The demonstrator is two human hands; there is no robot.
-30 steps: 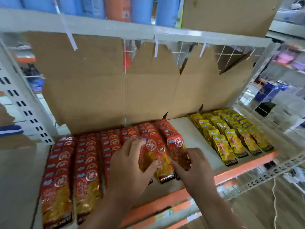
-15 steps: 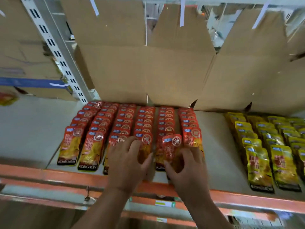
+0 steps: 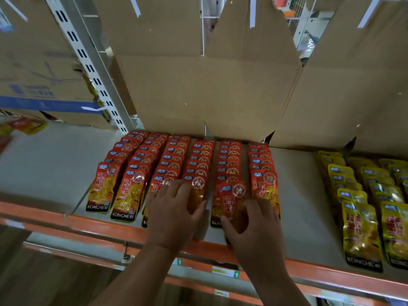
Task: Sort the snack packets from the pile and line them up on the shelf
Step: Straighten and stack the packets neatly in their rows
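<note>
Several overlapping rows of red snack packets lie on the white shelf board. Rows of yellow packets lie at the right. My left hand rests flat over the front packets of the third and fourth red rows, fingers fairly straight. My right hand has its fingers curled on the lower part of a red packet at the front of the fifth row; the thumb side is hidden.
Brown cardboard sheets stand behind the packets. An orange shelf beam runs along the front edge. A white slotted upright stands at the left, with a carton and loose packets beyond it.
The view has swung left and down, so the red rows now sit centred. Both hands have stayed on the front red packets, and the right hand's packet now lies lower in its row.
</note>
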